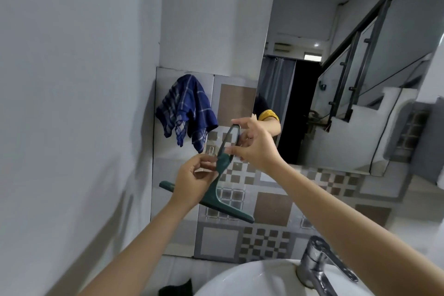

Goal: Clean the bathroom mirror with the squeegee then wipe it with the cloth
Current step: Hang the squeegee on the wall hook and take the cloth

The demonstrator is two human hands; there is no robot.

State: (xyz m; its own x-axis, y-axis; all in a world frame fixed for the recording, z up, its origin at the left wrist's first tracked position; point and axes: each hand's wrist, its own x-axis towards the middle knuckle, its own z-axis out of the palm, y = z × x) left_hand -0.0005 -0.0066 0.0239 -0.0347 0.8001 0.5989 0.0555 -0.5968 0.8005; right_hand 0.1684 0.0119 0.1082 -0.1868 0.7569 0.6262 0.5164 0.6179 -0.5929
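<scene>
The squeegee (217, 175) is a dark green one, held in the air in front of the patterned tile wall (271, 206), just left of and below the mirror (360, 79). Its blade runs slantwise from lower right to upper left, and its looped handle points up toward the mirror's lower left corner. The blade is not touching the glass.

The left hand (192, 182) has its fingers curled against the neck of the squeegee, where handle meets blade, and seems to pinch it there. The right hand (252, 144) holds the loop of the handle higher up, thumb and fingers curled round it. So both hands have hold of the tool.

The cloth (186, 110), blue with a check, hangs on the wall to the left of the mirror, just above the hands and untouched. Below are the white basin (252, 281) and its chrome tap (319, 269).

As I judge it, this is the very start of the first step: the tool is in hand and being settled into a working grip, with no stroke on the glass begun. The wiping with the cloth is yet to come.

The next move calls for one hand to take the handle firmly, turn the blade flat toward the mirror, and lift it to the top of the glass so it can be drawn down with even pressure. The tap stands close under the right arm and should be kept clear of
</scene>
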